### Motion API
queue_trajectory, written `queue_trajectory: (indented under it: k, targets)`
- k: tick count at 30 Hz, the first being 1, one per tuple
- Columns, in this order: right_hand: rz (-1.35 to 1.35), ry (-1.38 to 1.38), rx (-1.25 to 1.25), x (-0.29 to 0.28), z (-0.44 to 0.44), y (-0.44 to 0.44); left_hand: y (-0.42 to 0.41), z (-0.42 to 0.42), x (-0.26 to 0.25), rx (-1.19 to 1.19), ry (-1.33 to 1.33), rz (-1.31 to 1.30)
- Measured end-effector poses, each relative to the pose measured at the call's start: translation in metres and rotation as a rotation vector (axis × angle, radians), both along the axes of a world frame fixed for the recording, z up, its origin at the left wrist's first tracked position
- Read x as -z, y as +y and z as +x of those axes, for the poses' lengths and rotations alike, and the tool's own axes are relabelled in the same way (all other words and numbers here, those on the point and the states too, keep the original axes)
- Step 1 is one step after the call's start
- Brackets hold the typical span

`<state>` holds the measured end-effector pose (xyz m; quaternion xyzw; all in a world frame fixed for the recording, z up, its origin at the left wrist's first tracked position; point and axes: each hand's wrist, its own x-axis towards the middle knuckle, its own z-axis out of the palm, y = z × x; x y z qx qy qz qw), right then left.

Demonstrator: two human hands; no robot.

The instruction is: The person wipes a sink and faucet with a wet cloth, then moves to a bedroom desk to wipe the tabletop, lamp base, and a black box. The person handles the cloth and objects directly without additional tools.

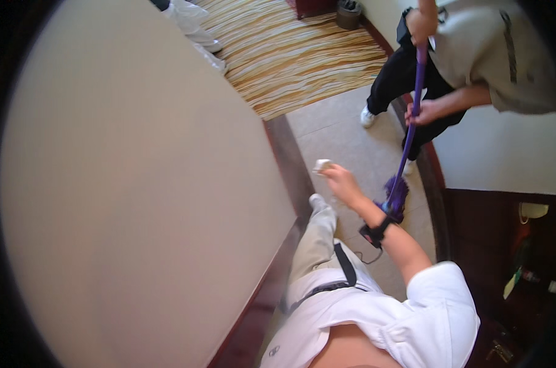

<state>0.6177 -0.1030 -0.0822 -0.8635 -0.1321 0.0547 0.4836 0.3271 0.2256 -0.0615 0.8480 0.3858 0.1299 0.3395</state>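
Observation:
My right hand [343, 183] is stretched out in front of me over the tiled floor [342, 124]. Its fingers pinch a small white crumpled wad [323, 165], either paper or cloth; I cannot tell which. A black strapped device [374, 233] with a cable sits on my right wrist. My left hand is out of view. Just beyond my right forearm, a purple mop head [399, 195] rests on the tiles, partly hidden by the arm. Another person [485, 50] grips its purple handle [414, 106] with both hands.
A pale wall [144, 184] with a dark red baseboard fills the left. Striped carpet [296, 60] begins past the tiles, with white plastic bags [190, 23] and a waste bin [349, 14] on it. A dark cabinet or shelf [485, 230] holding small items stands at right.

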Motion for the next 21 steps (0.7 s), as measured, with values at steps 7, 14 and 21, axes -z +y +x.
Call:
queue_trajectory:
  k: [7,14,21]
  targets:
    - [0.144,0.224,-0.250,-0.006,0.121,0.053,-0.104,0.160,0.045,0.320,0.063,-0.371]
    - [0.187,0.404,-0.394,-0.032,0.244,0.101,-0.122,0.290,0.043,0.403,0.061,-0.477]
    - [0.248,-0.310,-0.350,0.079,0.465,0.160,-0.061,0.468,0.107,0.493,0.079,-0.538]
